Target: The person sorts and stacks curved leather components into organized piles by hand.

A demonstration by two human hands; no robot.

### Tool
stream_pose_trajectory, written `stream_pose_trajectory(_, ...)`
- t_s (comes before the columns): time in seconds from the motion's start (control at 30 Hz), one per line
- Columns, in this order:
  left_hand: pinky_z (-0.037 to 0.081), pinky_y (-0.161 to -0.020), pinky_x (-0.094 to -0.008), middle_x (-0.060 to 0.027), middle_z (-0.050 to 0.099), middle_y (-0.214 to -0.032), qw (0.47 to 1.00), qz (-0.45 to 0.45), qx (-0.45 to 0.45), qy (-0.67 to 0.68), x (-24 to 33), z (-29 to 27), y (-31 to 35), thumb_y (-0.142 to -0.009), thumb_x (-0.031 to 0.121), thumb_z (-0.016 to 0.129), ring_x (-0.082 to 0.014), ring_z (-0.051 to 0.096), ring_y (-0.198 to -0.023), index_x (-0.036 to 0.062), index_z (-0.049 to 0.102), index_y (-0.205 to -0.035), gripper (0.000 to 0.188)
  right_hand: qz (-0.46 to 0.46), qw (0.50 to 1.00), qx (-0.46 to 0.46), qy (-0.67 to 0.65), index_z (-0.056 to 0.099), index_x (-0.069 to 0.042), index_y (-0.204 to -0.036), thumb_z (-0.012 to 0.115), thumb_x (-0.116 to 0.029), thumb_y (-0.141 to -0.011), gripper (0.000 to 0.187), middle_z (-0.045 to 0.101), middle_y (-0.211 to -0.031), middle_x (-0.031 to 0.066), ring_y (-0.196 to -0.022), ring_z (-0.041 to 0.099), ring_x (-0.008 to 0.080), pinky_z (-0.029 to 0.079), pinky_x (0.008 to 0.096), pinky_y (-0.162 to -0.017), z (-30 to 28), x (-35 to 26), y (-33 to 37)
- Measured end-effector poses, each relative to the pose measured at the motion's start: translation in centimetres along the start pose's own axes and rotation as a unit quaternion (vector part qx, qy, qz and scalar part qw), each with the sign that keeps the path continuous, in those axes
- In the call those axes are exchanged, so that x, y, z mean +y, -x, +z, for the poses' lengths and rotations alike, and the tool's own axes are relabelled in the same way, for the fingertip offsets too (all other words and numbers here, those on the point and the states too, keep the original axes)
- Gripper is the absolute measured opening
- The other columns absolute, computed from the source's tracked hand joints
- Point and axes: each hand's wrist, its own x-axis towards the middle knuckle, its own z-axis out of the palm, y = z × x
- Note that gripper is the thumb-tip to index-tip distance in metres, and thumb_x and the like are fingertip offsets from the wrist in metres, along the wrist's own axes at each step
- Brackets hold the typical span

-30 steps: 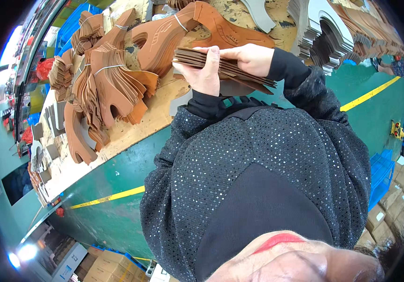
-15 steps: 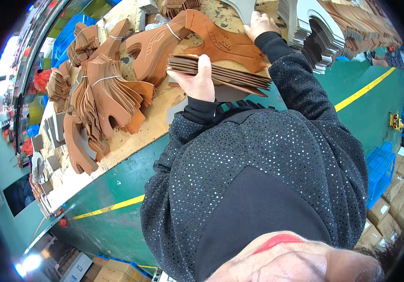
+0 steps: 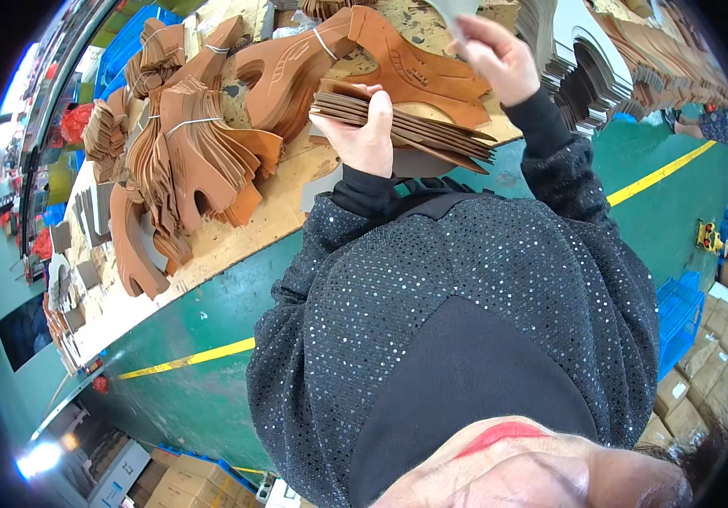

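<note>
My left hand [image 3: 362, 142] is wrapped round a stack of thin brown leather pieces [image 3: 436, 137], thumb on top, fanned out toward the right. Up and to the right, my right hand [image 3: 504, 63] pinches the tip of a pale grey cut piece [image 3: 447, 12], slightly blurred and running out of the upper edge. Just beyond the held stack lies an orange-brown leather piece [image 3: 406, 63] with small slits. Beside it rests a tied bundle of curved brown leather pieces [image 3: 284, 76], overlapping it.
Several tied bundles of brown leather pieces [image 3: 199, 157] cover the left of the wooden table [image 3: 271, 199]. Stacks of white-grey pieces [image 3: 584, 38] and brown pieces [image 3: 669, 59] stand at the right. A blue crate [image 3: 677, 313] and cardboard boxes [image 3: 707, 372] sit on the green floor.
My right hand has moved right and slightly nearer, with the grey piece's tip between its fingers. The stack in my left hand has fanned apart and tilted more.
</note>
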Motion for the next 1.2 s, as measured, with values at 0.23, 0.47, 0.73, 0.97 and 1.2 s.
stream_pose_trajectory(0.23, 0.044, -0.087, -0.03, -0.0083, 0.05, -0.109, 0.996, 0.061, 0.002, -0.062, -0.3, -0.4, 0.0, -0.079, -0.003, 0.062, -0.0146, 0.052, -0.095, 0.0038, 0.035, -0.122, 0.051, 0.0, 0.972, -0.23, 0.038, 0.056, -0.001, -0.118, 0.044, 0.0, -0.084, 0.036, 0.065, -0.099, 0.01, -0.089, 0.061, 0.0157, 0.048, 0.0275, -0.083, 1.0, 1.2, 4.2)
stream_pose_trajectory(0.47, 0.044, -0.088, -0.0323, -0.0113, 0.045, -0.111, 0.998, 0.038, -0.008, -0.05, 0.3, -0.2, 0.1, -0.077, 0.003, 0.069, -0.0172, 0.049, -0.099, 0.0033, 0.031, -0.115, 0.053, 0.084, 0.939, -0.32, 0.098, 0.054, 0.001, -0.118, 0.042, 0.001, -0.083, 0.037, 0.064, -0.1, 0.0118, -0.094, 0.06, 0.0177, 0.046, 0.028, -0.086, 0.0, -0.3, 3.9)
stream_pose_trajectory(0.73, 0.044, -0.087, -0.0314, -0.0079, 0.049, -0.108, 0.998, 0.046, 0.003, -0.033, -0.3, -0.3, 0.7, -0.081, -0.004, 0.059, -0.0138, 0.051, -0.094, 0.0059, 0.034, -0.117, 0.045, 0.082, 0.916, -0.373, 0.12, 0.052, 0.0, -0.121, 0.043, -0.004, -0.085, 0.038, 0.064, -0.099, 0.0111, -0.09, 0.06, 0.0185, 0.047, 0.0298, -0.085, -0.4, 0.5, 3.5)
stream_pose_trajectory(0.97, 0.046, -0.087, -0.0323, -0.0086, 0.053, -0.101, 0.998, 0.038, 0.014, -0.042, 0.6, -0.5, 1.5, -0.081, -0.005, 0.058, -0.0165, 0.057, -0.093, 0.0047, 0.037, -0.11, 0.037, 0.161, 0.934, -0.318, -0.009, 0.052, 0.0, -0.115, 0.041, -0.004, -0.087, 0.03, 0.064, -0.091, 0.0085, -0.08, 0.059, 0.0153, 0.048, 0.0279, -0.077, -1.5, 1.6, 3.3)
stream_pose_trajectory(1.2, 0.045, -0.087, -0.0329, -0.0104, 0.056, -0.097, 0.995, 0.073, -0.002, -0.064, 0.4, -0.7, 1.5, -0.083, -0.003, 0.057, -0.0176, 0.058, -0.089, 0.0015, 0.038, -0.106, 0.03, 0.157, 0.931, -0.324, 0.055, 0.05, 0.0, -0.117, 0.041, -0.007, -0.093, 0.026, 0.063, -0.094, 0.0067, -0.084, 0.06, 0.0134, 0.049, 0.0274, -0.08, -1.2, 0.5, 3.9)
